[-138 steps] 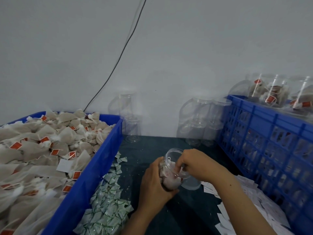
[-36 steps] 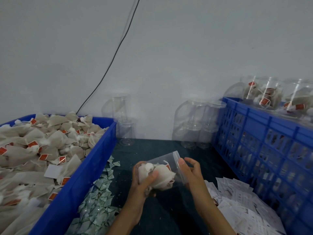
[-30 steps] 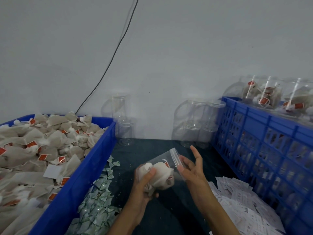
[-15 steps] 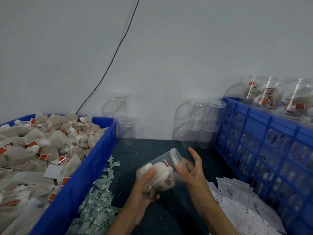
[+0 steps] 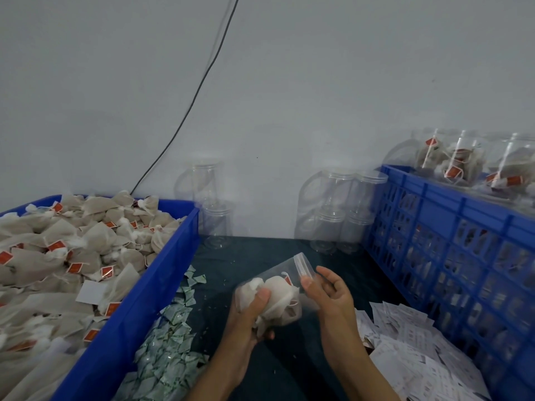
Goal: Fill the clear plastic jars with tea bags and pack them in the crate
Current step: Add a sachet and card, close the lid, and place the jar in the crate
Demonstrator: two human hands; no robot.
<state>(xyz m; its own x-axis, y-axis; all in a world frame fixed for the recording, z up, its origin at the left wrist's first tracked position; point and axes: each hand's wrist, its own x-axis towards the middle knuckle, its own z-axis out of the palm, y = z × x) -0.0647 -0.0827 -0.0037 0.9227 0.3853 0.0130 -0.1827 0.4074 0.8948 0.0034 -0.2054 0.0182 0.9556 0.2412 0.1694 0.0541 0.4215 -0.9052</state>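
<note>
- The left hand (image 5: pixel 252 311) grips the clear plastic jar (image 5: pixel 275 287) from below, thumb curled over its side; the jar is tilted, mouth up and toward the right, held over the dark table (image 5: pixel 260 256) between the two blue containers.
- Several tea bags (image 5: pixel 278 299) sit bunched in the jar's lower half, one red tag showing near the neck.
- The right hand (image 5: pixel 330 290) is at the jar's mouth with fingers (image 5: pixel 327 274) loosely curled and slightly spread, the thumb touching the rim; it appears to hold nothing, though whether it pinches a string cannot be told.
- The blue bin (image 5: pixel 162 273) of loose tea bags lies to the left; the blue crate (image 5: pixel 434 215), with filled jars on top, stands to the right.
- Risk: the thin jar wall may buckle under the left hand's squeeze and slip out.
- Risk: with the jar tipped and no lid in sight, bags could spill onto the table if it tilts further.
- Risk: a trailing string or tag may catch at the neck and stop a lid seating.
- Empty jars (image 5: pixel 335 209) against the wall could be knocked over by a careless reach.
</note>
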